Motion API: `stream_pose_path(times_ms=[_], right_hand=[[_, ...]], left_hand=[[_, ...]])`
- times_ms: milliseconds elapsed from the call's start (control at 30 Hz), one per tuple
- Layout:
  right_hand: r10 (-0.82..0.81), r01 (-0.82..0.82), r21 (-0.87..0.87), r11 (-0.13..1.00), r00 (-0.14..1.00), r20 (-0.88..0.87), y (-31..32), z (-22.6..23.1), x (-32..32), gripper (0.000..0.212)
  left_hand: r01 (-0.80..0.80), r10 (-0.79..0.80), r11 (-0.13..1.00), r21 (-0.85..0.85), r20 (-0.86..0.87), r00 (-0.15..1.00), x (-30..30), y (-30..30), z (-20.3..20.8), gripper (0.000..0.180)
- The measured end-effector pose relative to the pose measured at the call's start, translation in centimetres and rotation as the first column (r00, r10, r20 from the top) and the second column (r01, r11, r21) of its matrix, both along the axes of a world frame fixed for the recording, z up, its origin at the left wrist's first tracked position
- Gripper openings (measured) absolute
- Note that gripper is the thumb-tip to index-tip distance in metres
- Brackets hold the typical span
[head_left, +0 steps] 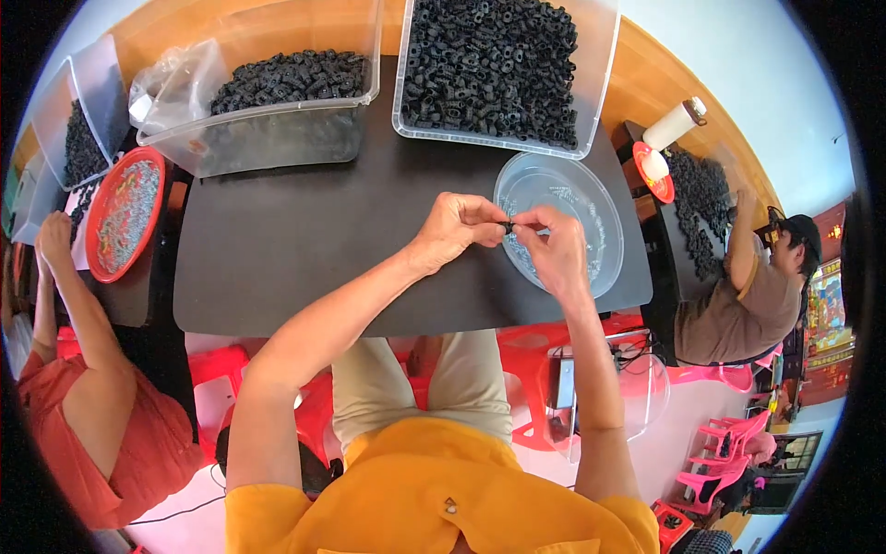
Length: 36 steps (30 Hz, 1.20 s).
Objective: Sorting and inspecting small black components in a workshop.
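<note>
My left hand [458, 230] and my right hand [556, 242] meet above the left rim of a clear round tub [604, 198]. Pinched between the fingertips of both is a small black plastic part [507, 227]; its details are partly hidden by my fingers. Small shiny metal pieces lie scattered in the tub. Behind it stands a clear bin [399, 118] heaped with black plastic parts [489, 69]. Further left, a second clear bin [249, 138] holds more black parts [291, 78].
The dark table [305, 249] spreads before me. On the left a person in red [115, 425] works by a red tray [159, 208] of metal pieces. On the right a person in brown [738, 314] sits near a black heap [699, 208] and a pale bottle [672, 125].
</note>
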State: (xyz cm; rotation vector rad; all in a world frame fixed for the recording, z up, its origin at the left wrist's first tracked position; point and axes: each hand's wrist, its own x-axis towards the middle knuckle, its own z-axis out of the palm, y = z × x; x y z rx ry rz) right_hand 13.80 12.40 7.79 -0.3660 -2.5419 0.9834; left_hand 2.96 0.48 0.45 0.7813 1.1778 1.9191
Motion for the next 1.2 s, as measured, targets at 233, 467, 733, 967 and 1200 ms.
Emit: stream_pose_path(times_ms=[233,467,733,967,1200], right_hand=[[0.024,-0.013,0.254,0.967,0.999,-0.039,-0.8,-0.3,-1.0,0.006],[0.060,0.028,0.420,0.907,0.979,-0.194,-2.7,-1.2,-1.5,0.023],[0.065,0.061,0.556,0.829,0.977,-0.204,-4.1,-2.3,-2.5,0.031],[0.060,0.070,0.574,0.816,0.977,-0.205,-4.2,-2.3,-3.3,0.030],[0.050,0.067,0.542,0.838,0.979,-0.198,-4.8,-2.4,-4.3,0.030]], left_hand=[[-0.130,0.128,0.991,-0.019,-0.074,0.989,0.4,0.1,0.1,0.014],[-0.352,0.328,0.932,-0.083,-0.213,0.920,0.5,-0.2,0.8,0.013],[-0.391,0.380,0.916,-0.089,-0.116,0.918,0.2,-0.3,0.2,0.012],[-0.382,0.384,0.920,-0.082,0.009,0.923,-0.1,-0.5,0.4,0.010],[-0.411,0.412,0.911,-0.028,0.102,0.906,-0.1,-0.7,0.8,0.010]])
